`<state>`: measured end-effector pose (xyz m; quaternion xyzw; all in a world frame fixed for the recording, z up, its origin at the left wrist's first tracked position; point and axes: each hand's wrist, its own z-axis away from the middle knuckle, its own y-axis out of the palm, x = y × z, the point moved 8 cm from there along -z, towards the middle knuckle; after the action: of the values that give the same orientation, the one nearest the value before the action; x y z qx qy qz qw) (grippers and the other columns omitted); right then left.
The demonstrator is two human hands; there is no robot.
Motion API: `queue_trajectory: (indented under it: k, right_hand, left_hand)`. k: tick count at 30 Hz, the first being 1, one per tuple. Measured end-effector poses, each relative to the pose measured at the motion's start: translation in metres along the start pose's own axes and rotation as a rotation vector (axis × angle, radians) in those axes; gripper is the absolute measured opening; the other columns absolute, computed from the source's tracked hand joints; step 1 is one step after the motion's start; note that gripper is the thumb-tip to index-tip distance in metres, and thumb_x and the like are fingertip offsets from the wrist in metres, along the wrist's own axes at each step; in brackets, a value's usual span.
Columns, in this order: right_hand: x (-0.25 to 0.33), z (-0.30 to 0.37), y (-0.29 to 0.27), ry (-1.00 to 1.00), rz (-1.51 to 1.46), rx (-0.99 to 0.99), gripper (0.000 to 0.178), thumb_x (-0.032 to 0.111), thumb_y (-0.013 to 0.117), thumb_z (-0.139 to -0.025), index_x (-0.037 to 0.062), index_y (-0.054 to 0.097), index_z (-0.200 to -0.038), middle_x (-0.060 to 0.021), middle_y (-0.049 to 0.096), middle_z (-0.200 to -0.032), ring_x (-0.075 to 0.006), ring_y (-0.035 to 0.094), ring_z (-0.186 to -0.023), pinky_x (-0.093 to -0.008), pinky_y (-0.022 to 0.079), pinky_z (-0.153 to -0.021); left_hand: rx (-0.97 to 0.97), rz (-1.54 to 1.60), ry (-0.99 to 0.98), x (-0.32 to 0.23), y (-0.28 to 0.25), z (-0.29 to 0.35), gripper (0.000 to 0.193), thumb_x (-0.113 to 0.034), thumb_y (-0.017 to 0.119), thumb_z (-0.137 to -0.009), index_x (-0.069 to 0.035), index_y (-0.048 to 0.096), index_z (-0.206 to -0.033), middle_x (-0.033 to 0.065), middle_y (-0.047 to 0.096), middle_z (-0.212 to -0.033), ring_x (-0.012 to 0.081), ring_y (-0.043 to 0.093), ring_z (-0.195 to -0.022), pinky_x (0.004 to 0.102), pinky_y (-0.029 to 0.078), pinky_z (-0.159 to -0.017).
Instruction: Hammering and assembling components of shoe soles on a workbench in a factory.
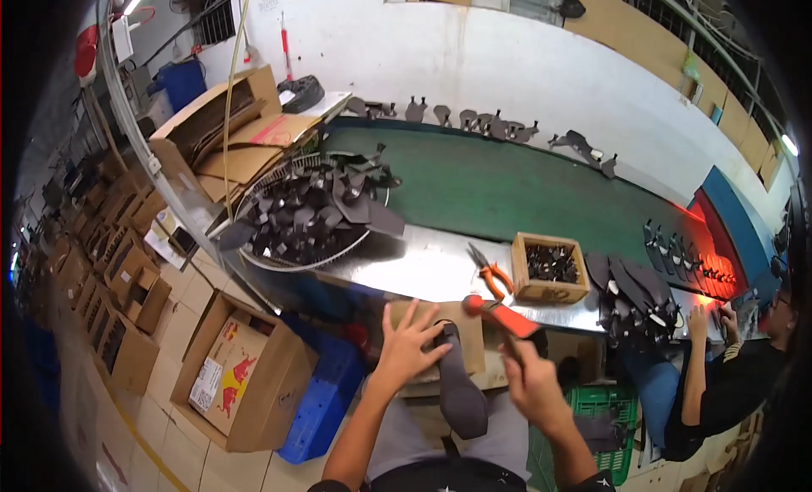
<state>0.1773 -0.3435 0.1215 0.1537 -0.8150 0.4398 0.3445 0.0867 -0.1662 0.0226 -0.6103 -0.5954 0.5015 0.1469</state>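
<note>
My left hand (pixel 409 350) lies with its fingers spread on a tan board (pixel 474 336). Its thumb and forefinger rest at the edge of a dark grey sole-shaped piece (pixel 463 390), near a small black part (pixel 446 325) at the narrow far end. The wide end of the piece reaches toward my lap. My right hand (pixel 535 389) is closed round the handle of a hammer with an orange-red head (pixel 499 314). The hammer head hangs above the board, just right of the black part.
Beyond the board stand orange-handled pliers (pixel 492 276) and a wooden box of small dark parts (pixel 551 270). A basket heaped with dark pieces (pixel 309 209) is at left, before a green conveyor belt (pixel 482 183). A co-worker (pixel 719 382) sits at right; a carton (pixel 241 369) stands lower left.
</note>
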Motion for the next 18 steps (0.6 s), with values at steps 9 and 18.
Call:
queue_trajectory:
  k: [9, 18]
  right_hand:
    - [-0.018, -0.003, 0.052, -0.224, 0.420, 0.212, 0.045, 0.014, 0.068, -0.086, 0.0040, 0.055, -0.128, -0.0123, 0.062, -0.089, -0.0325, 0.064, -0.072, -0.0391, 0.051, -0.056]
    - [0.018, 0.019, 0.037, -0.102, -0.644, 0.668, 0.029, 0.021, 0.061, -0.095, 0.0002, 0.065, -0.115, -0.0157, 0.064, -0.117, -0.0287, 0.061, -0.110, -0.0377, 0.046, -0.095]
  left_hand:
    - [0.277, 0.913, -0.122, -0.096, -0.048, 0.061, 0.020, -0.017, 0.066, -0.091, 0.001, 0.065, -0.098, 0.0137, 0.061, -0.081, 0.0261, 0.059, -0.068, 0.0312, 0.047, -0.063]
    - [0.541, 1.406, -0.539, -0.124, -0.045, 0.096, 0.026, -0.020, 0.054, -0.099, 0.002, 0.067, -0.102, 0.0073, 0.061, -0.091, 0.0135, 0.056, -0.087, 0.0264, 0.043, -0.079]
